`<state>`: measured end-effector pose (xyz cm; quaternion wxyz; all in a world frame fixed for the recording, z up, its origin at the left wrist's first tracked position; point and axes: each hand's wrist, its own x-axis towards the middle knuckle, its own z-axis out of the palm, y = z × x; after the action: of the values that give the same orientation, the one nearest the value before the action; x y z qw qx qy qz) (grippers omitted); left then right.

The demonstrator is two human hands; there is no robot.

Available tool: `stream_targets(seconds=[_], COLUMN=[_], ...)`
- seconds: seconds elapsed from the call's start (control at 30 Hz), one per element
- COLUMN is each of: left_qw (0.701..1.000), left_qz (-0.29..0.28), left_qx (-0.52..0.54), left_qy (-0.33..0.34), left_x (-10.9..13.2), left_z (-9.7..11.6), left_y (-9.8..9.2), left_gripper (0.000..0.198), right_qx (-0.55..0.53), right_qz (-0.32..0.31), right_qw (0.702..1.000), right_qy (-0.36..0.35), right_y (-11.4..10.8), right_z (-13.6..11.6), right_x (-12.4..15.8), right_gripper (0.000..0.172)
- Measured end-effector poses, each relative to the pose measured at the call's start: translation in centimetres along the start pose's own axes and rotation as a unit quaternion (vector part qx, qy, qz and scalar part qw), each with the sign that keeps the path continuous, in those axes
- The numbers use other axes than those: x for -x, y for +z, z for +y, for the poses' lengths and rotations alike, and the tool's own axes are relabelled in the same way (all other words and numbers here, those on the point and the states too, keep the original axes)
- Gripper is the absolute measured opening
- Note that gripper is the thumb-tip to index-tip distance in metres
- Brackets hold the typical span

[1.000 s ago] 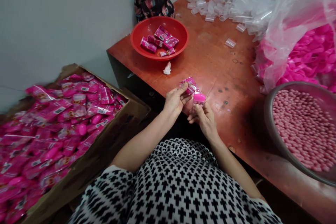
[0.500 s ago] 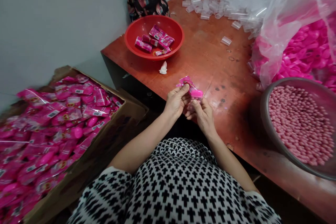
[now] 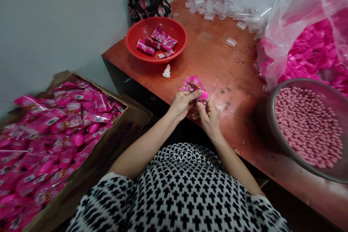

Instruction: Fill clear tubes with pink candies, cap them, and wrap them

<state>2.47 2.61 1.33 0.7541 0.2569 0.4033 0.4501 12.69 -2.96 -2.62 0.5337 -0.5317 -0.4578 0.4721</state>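
Observation:
Just over the table's front edge, both hands hold one small pink printed packet [image 3: 193, 82] with a bright pink plastic piece [image 3: 203, 95] at its lower end. My left hand [image 3: 182, 104] is closed on the packet from the left, its thumb stretched across toward the pink piece. My right hand [image 3: 208, 116] pinches the lower right end, thumb against curled fingers. What lies beneath the fingers is hidden.
A red bowl [image 3: 129, 45] holds several pink packets; a crumpled white scrap [image 3: 166, 71] lies before it. At right stand a grey tub of pink beads [image 3: 307, 127] and a bag of pink plastic pieces [image 3: 307, 50]. Clear tubes [image 3: 209, 7] lie behind; a carton [image 3: 127, 112] of packets stands left.
My left thumb has slid right, over the pink plastic piece. More of the packet's printed top now shows spread out. The whole view has shifted slightly.

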Motion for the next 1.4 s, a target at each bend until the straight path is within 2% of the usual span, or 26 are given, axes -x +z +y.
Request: stream_targets(seconds=[0.1, 0.17, 0.27, 0.33, 0.43, 0.53, 0.7, 0.77, 0.8, 0.87, 0.9, 0.93, 1.0, 1.1, 1.17, 1.23, 1.33, 1.4], left_qw=[0.999, 0.997, 0.992, 0.984, 0.975, 0.978, 0.977, 0.965, 0.955, 0.930, 0.920, 0.910, 0.888, 0.847, 0.836, 0.859, 0.914, 0.941], left_qz=[-0.034, -0.045, -0.057, -0.075, -0.094, -0.101, -0.076, -0.052, -0.041, -0.037, -0.047, -0.063, -0.091, -0.097, -0.090, -0.085, -0.061, -0.046], left_qx=[-0.034, -0.058, -0.105, -0.149, -0.188, -0.176, -0.197, -0.248, -0.282, -0.346, -0.373, -0.395, -0.435, -0.499, -0.516, -0.488, -0.395, -0.333], left_qy=[-0.003, 0.010, 0.047, 0.063, 0.066, 0.047, 0.035, 0.067, 0.088, 0.114, 0.115, 0.112, 0.113, 0.154, 0.162, 0.131, 0.063, 0.039], left_x=[-0.1, -0.3, -0.7, -0.8, -0.6, -0.1, 0.6, 0.8, 0.9, 1.3, 1.5, 1.7, 2.1, 2.5, 2.6, 2.8, 2.8, 2.6], left_z=[-0.2, -0.1, 0.2, 0.6, 0.8, 0.6, 0.1, 0.1, 0.2, 0.3, 0.4, 0.5, 0.7, 0.7, 0.5, 0.2, -0.4, -0.5], left_y=[-0.3, -0.6, -1.3, -1.7, -1.9, -1.6, -1.4, -1.7, -1.9, -2.2, -2.3, -2.2, -2.0, -1.5, -1.4, -1.4, -1.7, -1.9], left_gripper=[0.040, 0.040, 0.039, 0.038, 0.034, 0.032, 0.037, 0.036, 0.034, 0.031, 0.029, 0.029, 0.030, 0.037, 0.040, 0.036, 0.027, 0.026], right_qx=[-0.034, -0.090, -0.188, -0.217, -0.164, -0.085, -0.156, -0.112, -0.062, 0.044, 0.072, 0.074, 0.060, 0.055, 0.051, 0.046, 0.045, 0.024], right_qz=[-0.013, -0.043, -0.110, -0.133, -0.103, -0.063, -0.113, -0.131, -0.121, -0.055, -0.007, 0.017, -0.031, -0.177, -0.207, -0.163, -0.034, 0.043], right_qw=[0.999, 0.994, 0.972, 0.962, 0.979, 0.994, 0.978, 0.980, 0.987, 0.997, 0.997, 0.995, 0.994, 0.981, 0.976, 0.983, 0.993, 0.992], right_qy=[0.012, 0.034, 0.086, 0.103, 0.071, 0.032, 0.082, 0.095, 0.084, 0.022, -0.021, -0.057, -0.088, -0.063, -0.050, -0.067, -0.104, -0.115], right_y=[-0.1, -0.1, -0.2, -0.4, -0.5, -0.3, -0.4, -1.2, -1.9, -3.4, -4.1, -4.6, -5.2, -4.9, -4.2, -3.5, -2.4, -1.7], right_z=[-0.3, -0.6, -0.8, -0.8, -0.8, -0.9, -0.3, -0.3, -0.5, -1.4, -2.1, -2.8, -4.4, -5.9, -5.9, -5.1, -3.5, -2.7], right_x=[-0.3, -0.5, -0.8, -0.9, -0.8, -0.6, -0.6, -1.1, -1.4, -2.6, -3.2, -3.9, -5.1, -6.3, -6.7, -6.8, -6.7, -6.2], right_gripper=[0.027, 0.031, 0.039, 0.041, 0.037, 0.032, 0.039, 0.041, 0.042, 0.040, 0.039, 0.038, 0.038, 0.034, 0.029, 0.022, 0.016, 0.018])
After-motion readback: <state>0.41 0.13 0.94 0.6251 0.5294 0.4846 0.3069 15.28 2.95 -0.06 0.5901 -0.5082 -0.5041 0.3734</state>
